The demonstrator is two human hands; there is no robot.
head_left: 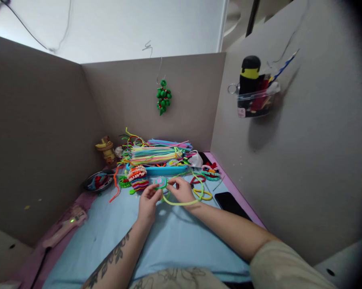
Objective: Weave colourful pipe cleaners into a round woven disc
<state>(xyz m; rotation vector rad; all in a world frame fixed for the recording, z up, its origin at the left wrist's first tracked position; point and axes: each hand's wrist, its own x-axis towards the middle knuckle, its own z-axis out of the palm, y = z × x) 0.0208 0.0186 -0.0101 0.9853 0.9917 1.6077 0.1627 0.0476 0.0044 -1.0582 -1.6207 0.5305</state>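
Observation:
Between my two hands is a small coiled pipe-cleaner disc (160,183), pink at its middle and teal-green around it. My left hand (149,200) pinches the disc's left and lower edge between thumb and fingers. My right hand (181,189) is closed at its right edge, fingertips pressed together. From there a long yellow-green pipe cleaner (181,204) loops below and around my right wrist. Just left of the disc stands a bundle of striped, coiled pipe-cleaner pieces (138,178). What exactly the right fingertips grip is partly hidden.
Behind lies a blue tray (169,170) heaped with pipe cleaners (159,153). A dark bowl (87,185) and a pink glue gun (67,225) sit left; a phone (231,204) lies right. Grey partitions (133,96) enclose the table, with a container of tools (256,98) on the right one.

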